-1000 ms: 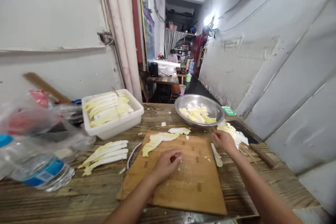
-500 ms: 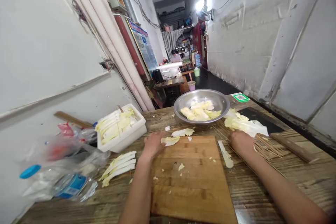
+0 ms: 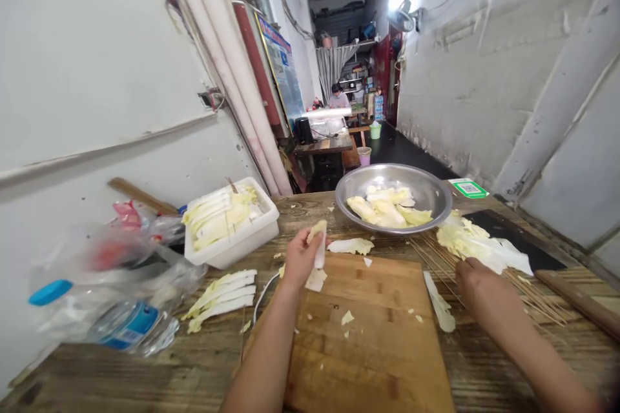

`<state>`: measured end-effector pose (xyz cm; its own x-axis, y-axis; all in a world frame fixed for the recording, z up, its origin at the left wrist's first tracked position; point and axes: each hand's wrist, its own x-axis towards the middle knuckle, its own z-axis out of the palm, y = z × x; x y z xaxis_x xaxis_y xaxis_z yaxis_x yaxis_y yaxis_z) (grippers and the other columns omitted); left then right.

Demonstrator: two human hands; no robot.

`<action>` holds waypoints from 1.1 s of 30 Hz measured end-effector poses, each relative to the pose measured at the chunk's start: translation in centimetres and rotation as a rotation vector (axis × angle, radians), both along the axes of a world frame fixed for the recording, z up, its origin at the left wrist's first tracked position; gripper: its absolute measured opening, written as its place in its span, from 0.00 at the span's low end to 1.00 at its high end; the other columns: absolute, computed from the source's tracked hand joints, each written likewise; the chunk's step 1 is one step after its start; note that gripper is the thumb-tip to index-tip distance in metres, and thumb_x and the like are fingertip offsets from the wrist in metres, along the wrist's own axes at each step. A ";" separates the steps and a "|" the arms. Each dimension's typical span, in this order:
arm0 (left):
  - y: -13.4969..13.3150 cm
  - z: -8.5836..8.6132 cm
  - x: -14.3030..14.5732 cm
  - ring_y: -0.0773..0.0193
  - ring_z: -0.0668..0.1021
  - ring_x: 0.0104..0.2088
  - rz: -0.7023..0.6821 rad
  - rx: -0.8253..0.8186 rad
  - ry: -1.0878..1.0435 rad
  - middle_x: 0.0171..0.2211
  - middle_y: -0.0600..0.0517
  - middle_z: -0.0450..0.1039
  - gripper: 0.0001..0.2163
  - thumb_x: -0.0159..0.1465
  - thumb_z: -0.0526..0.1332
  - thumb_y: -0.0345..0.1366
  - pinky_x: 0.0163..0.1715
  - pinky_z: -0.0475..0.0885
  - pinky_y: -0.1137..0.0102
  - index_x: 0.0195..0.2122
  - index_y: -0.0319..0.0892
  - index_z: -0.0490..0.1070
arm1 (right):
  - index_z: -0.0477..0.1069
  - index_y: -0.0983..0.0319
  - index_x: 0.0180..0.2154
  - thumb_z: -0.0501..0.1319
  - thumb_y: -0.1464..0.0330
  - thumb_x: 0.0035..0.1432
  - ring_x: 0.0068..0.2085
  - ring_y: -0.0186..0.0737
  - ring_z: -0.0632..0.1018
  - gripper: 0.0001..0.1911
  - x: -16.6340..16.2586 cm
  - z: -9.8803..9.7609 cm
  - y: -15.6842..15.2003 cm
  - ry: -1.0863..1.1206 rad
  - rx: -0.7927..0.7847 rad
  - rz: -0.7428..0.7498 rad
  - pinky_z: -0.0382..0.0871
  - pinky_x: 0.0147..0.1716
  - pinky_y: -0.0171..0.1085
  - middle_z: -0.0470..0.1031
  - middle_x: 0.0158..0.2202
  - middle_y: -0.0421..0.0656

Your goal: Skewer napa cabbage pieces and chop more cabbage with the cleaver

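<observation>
My left hand is pinched round a strip of napa cabbage leaf, lifted above the far left corner of the wooden cutting board. My right hand is closed, with fingertips down among thin bamboo skewers on the table; what is between those fingers is hidden. Just beyond it lies a large cabbage leaf. One cabbage strip rests along the board's right edge, and another leaf strip at its far edge. Several skewered cabbage strips lie left of the board.
A steel bowl with cabbage leaves stands behind the board. At left are a white tub of skewered cabbage, a plastic bottle and plastic bags. A wooden handle lies at right. Someone sits far back.
My left hand has picked the cabbage strip up from the board's far left corner and raised it. My right hand stays low by the skewers. The view has shifted slightly left.
</observation>
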<state>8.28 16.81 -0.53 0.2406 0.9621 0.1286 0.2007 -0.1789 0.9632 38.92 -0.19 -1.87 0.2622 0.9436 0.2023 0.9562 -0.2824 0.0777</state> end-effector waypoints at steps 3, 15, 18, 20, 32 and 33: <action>-0.8 0.7 0.8 0.60 0.80 0.31 -0.045 -0.181 -0.202 0.36 0.46 0.77 0.26 0.64 0.55 0.45 0.32 0.73 0.68 0.60 0.41 0.54 | 0.67 0.66 0.27 0.53 0.85 0.52 0.26 0.41 0.73 0.11 -1.6 1.5 -0.3 0.071 0.090 0.122 0.63 0.25 0.37 0.69 0.28 0.46; -2.1 1.0 1.4 0.65 0.79 0.27 -0.282 -0.630 -0.442 0.34 0.48 0.78 0.32 0.60 0.59 0.30 0.26 0.70 0.73 0.65 0.42 0.50 | 0.73 0.59 0.43 0.56 0.67 0.59 0.35 0.40 0.76 0.12 -15.3 2.7 5.8 0.615 0.264 0.743 0.67 0.34 0.35 0.76 0.36 0.44; -1.5 1.1 0.7 0.62 0.78 0.28 -0.284 -0.572 -0.462 0.31 0.48 0.78 0.23 0.61 0.60 0.41 0.27 0.70 0.71 0.57 0.39 0.66 | 0.72 0.62 0.32 0.52 0.64 0.65 0.29 0.36 0.72 0.14 -14.6 3.6 5.6 0.741 0.358 0.643 0.65 0.29 0.35 0.70 0.26 0.40; -1.1 1.5 0.2 0.61 0.78 0.32 -0.270 -0.500 -0.507 0.31 0.48 0.78 0.21 0.61 0.60 0.47 0.30 0.70 0.71 0.50 0.39 0.72 | 0.67 0.63 0.28 0.53 0.59 0.66 0.23 0.32 0.68 0.18 -13.7 4.4 5.5 0.824 0.374 0.557 0.61 0.23 0.32 0.64 0.21 0.35; -3.8 0.7 3.3 0.66 0.77 0.29 -0.439 -0.526 -0.632 0.29 0.48 0.79 0.18 0.45 0.74 0.41 0.32 0.69 0.75 0.34 0.35 0.78 | 0.71 0.65 0.36 0.54 0.58 0.66 0.30 0.35 0.75 0.17 -11.4 3.2 7.9 0.860 0.212 0.465 0.71 0.32 0.38 0.72 0.30 0.38; -3.5 0.7 3.1 0.67 0.77 0.28 -0.426 -0.544 -0.641 0.29 0.48 0.79 0.18 0.44 0.75 0.40 0.31 0.70 0.75 0.34 0.35 0.78 | 0.71 0.64 0.38 0.54 0.58 0.67 0.32 0.36 0.76 0.16 -11.0 3.0 7.5 0.838 0.211 0.465 0.72 0.34 0.40 0.73 0.32 0.39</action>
<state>11.38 13.29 0.16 0.6252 0.7760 -0.0827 -0.3753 0.3920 0.8399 27.94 7.31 1.18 0.0090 0.9551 0.2962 0.6980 0.2061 -0.6858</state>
